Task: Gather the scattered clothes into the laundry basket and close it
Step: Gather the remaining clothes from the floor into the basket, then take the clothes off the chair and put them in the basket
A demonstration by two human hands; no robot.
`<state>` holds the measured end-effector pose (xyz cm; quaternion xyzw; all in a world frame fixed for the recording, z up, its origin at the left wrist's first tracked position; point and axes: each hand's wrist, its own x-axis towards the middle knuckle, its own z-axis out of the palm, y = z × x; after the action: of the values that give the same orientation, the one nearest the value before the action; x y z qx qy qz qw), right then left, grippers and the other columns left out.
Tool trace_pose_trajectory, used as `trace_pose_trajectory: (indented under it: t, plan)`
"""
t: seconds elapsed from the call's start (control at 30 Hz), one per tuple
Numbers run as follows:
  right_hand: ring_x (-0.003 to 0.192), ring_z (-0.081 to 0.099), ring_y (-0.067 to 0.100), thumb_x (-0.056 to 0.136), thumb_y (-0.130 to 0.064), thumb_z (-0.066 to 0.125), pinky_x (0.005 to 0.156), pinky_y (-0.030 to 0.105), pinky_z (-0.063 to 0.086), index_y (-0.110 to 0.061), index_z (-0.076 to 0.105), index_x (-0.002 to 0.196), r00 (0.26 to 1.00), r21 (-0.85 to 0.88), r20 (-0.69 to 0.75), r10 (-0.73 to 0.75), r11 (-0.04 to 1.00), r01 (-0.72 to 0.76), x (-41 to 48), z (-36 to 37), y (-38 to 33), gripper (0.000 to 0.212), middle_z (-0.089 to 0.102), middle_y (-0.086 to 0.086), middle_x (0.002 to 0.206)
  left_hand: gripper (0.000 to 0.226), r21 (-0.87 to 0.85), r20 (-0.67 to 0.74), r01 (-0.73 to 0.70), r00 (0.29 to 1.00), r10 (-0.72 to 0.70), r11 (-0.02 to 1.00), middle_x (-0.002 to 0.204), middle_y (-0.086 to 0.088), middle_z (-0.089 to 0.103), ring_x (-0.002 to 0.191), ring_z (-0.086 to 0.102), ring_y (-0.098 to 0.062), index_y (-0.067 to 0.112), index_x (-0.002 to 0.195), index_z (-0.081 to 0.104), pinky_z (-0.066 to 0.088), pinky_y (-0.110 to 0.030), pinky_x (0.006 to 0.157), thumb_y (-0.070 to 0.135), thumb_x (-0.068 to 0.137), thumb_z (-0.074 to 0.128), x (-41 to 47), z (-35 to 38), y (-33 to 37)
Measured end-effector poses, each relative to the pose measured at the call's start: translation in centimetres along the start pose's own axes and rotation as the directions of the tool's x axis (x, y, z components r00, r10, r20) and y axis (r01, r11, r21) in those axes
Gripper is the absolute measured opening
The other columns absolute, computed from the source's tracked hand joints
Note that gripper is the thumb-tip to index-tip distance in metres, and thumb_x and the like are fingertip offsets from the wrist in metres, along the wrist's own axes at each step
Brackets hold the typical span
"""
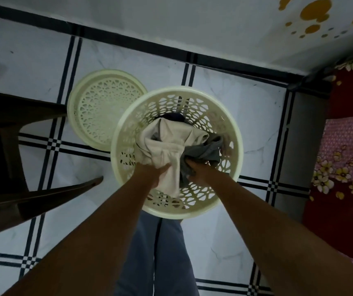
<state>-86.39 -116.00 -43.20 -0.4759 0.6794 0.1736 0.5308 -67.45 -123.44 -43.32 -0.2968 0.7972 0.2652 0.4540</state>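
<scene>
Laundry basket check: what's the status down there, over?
Left hand gripping beige garment, right hand gripping grey garment, both inside laundry basket. Lid off, on floor behind. Nothing blocking.

One laundry basket [176,210], one lid [98,107], three garments in view inside, namely one cream garment [167,142], one grey garment [205,152] and one dark garment [174,117], and two hands.

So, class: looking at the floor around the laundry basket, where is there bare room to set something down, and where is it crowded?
Free: the tiled floor between the laundry basket and the bed, and the tiles beyond both, up to the wall. Crowded: the left, where the lid lies against the basket beside the dark chair. Inside the basket, both hands, left hand and right hand, press clothes.
</scene>
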Motion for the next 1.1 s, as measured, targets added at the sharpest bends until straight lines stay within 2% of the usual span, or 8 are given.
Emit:
trace_pose_trajectory:
  t: [0.07,0.2,0.3,0.5,0.67,0.83,0.93,1.1]
  plan:
    - [0.138,0.040,0.034,0.094,-0.024,0.052,0.114,0.045,0.033,-0.020,0.032,0.149,0.999,0.099,0.048,-0.006,0.995,0.001,-0.9,-0.8,0.5,0.058,0.039,0.010,0.152,0.066,-0.029,0.067,0.022,0.998,-0.020,0.999,0.145,-0.013,0.048,0.125,0.053,-0.030,0.039,0.153,-0.001,0.034,-0.047,0.108,0.032,0.099,0.038,-1.1,-0.6,-0.4]
    - [0.112,0.057,0.023,0.095,-0.017,0.052,0.094,0.029,0.042,-0.006,0.065,0.116,0.997,0.261,-0.069,0.015,0.965,0.003,-5.2,-3.4,-0.4,0.027,0.064,0.004,0.116,0.045,-0.141,-0.312,-0.042,0.950,-0.004,0.989,0.130,-0.003,0.061,0.117,0.058,-0.023,0.025,0.142,0.042,0.047,-0.039,0.098,0.033,0.098,0.039,-6.3,-2.1,-0.9]
    - [0.101,0.063,0.025,0.092,-0.018,0.054,0.086,0.033,0.048,-0.007,0.071,0.098,0.971,0.374,-0.201,0.127,0.926,-0.044,-10.4,-5.0,-2.0,0.020,0.069,0.007,0.103,0.042,-0.390,-0.414,-0.140,0.909,-0.037,0.910,0.132,-0.001,0.062,0.120,0.058,-0.021,0.024,0.137,0.052,0.047,-0.035,0.100,0.027,0.095,0.049,-12.8,-3.7,-1.7]
    - [0.093,0.066,0.019,0.093,-0.017,0.055,0.084,0.036,0.054,-0.024,0.068,0.104,0.871,0.428,-0.486,-0.070,0.850,0.307,-23.2,-9.6,-14.2,0.018,0.071,0.001,0.101,0.037,-0.591,-0.654,-0.318,0.727,-0.210,0.741,0.117,0.003,0.070,0.103,0.066,-0.017,0.025,0.125,0.062,0.054,-0.030,0.088,0.029,0.090,0.050,-30.0,-8.3,-4.4]
    - [0.083,0.067,0.017,0.092,-0.012,0.057,0.077,0.032,0.052,-0.029,0.067,0.096,0.792,0.373,-0.533,-0.297,0.758,0.535,-29.6,-12.5,-28.5,0.020,0.069,0.000,0.087,0.030,-0.607,-0.745,-0.341,0.557,-0.367,0.717,0.113,0.009,0.070,0.097,0.067,-0.010,0.029,0.121,0.063,0.056,-0.033,0.083,0.032,0.094,0.050,-41.2,-9.0,-9.9]
    - [0.085,0.067,0.018,0.089,-0.008,0.053,0.082,0.032,0.056,-0.036,0.066,0.092,0.773,0.281,-0.436,-0.462,0.746,0.604,-30.3,-11.4,-42.2,0.031,0.070,0.000,0.089,0.021,-0.773,-0.625,-0.250,0.451,-0.637,0.582,0.103,0.013,0.070,0.095,0.065,-0.005,0.032,0.112,0.064,0.054,-0.029,0.084,0.033,0.092,0.056,-48.4,-3.9,-20.3]
    - [0.081,0.062,0.004,0.092,-0.010,0.055,0.072,0.010,0.047,-0.024,0.068,0.101,0.795,0.254,-0.370,-0.481,0.771,0.584,-27.5,-9.9,-49.6,0.020,0.067,-0.008,0.089,0.022,-0.891,-0.446,-0.177,0.515,-0.732,0.418,0.095,0.009,0.070,0.094,0.067,-0.012,0.026,0.112,0.064,0.055,-0.032,0.082,0.030,0.090,0.061,-48.5,1.2,-28.4]
    - [0.062,0.057,-0.008,0.095,-0.009,0.055,0.062,0.009,0.041,-0.013,0.066,0.107,0.847,0.235,-0.342,-0.406,0.836,0.496,-19.7,-7.5,-57.6,0.017,0.060,-0.011,0.076,0.043,-0.968,-0.213,-0.026,0.614,-0.760,0.250,0.114,-0.003,0.064,0.107,0.062,-0.022,0.021,0.117,0.060,0.053,-0.038,0.088,0.046,0.082,0.067,-44.4,6.7,-39.7]
